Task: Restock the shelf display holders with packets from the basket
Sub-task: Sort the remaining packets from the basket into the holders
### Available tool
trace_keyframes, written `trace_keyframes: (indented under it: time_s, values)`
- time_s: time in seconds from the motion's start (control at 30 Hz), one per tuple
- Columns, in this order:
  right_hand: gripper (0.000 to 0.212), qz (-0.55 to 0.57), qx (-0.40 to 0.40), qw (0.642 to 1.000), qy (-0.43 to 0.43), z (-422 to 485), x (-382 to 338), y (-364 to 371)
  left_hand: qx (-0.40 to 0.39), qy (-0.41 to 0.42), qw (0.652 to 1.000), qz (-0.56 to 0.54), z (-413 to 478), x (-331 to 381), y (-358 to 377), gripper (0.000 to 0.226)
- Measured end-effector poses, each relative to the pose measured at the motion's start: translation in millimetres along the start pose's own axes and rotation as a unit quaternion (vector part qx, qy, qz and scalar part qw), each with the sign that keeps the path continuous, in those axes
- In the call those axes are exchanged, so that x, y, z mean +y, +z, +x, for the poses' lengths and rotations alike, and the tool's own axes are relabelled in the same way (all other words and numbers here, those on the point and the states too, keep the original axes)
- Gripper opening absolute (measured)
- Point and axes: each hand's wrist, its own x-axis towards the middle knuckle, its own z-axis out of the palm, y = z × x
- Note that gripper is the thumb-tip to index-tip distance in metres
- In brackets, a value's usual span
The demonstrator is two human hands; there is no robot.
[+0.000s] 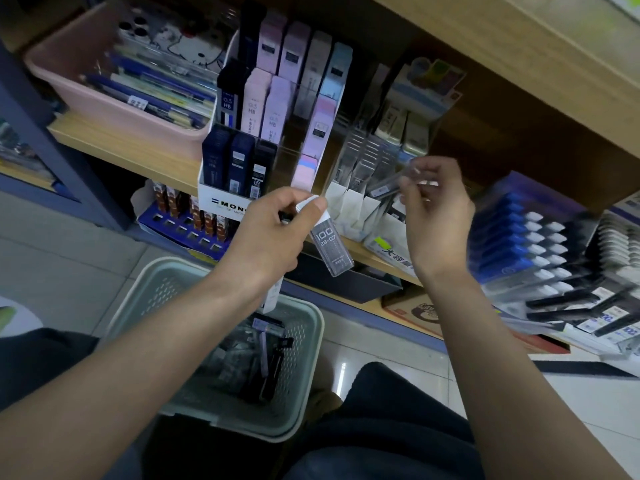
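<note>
- Dark-trousered legs (398, 431) fill the bottom of the frame, with bare forearms reaching up from both lower corners.
- Between the legs, at lower centre, a pale green perforated basket (306, 341) stands on the tiled floor. It holds a loose heap of packets (258, 362), dark and clear ones mixed.
- At centre frame the left hand (266, 233) has its fingers curled, with the thumb and fingertips pinching the white cap of a clear lead case (330, 247) printed "100 2B-0.7". The case hangs tilted below the hand, in front of the shelf edge and above the basket.
- Right of centre, the right hand (436, 216) is also curled, its fingertips pinching one end of a clear packet (384, 188). The packet is blurred. Its far end points down-left toward the white slotted holder (360, 209), but I cannot tell whether it touches a slot.
- Just left of that holder stands a white tiered display holder (221, 199) marked "MONO". It is stocked with upright dark blue, black, pink, lilac and pale blue cases, and some of its clear compartments are bare.
- Both holders sit on a wooden shelf (138, 150).
- A pink tub (69, 84) of pens sits on that shelf in the upper left of the frame.
- Rows of blue packets (498, 244) lie at the right, blurred.
</note>
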Motion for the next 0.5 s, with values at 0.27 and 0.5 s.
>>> trace_keyframes:
  time_s: [0.27,0.5]
  values:
    - [0.020,-0.210,-0.038,0.974,-0.076,3,7,12,-0.009,-0.003,1.000,0.002,0,-1,6,0.015]
    - [0.022,-0.236,0.013,0.968,-0.087,6,1,16,0.002,-0.005,1.000,0.012,0,1,4,0.005]
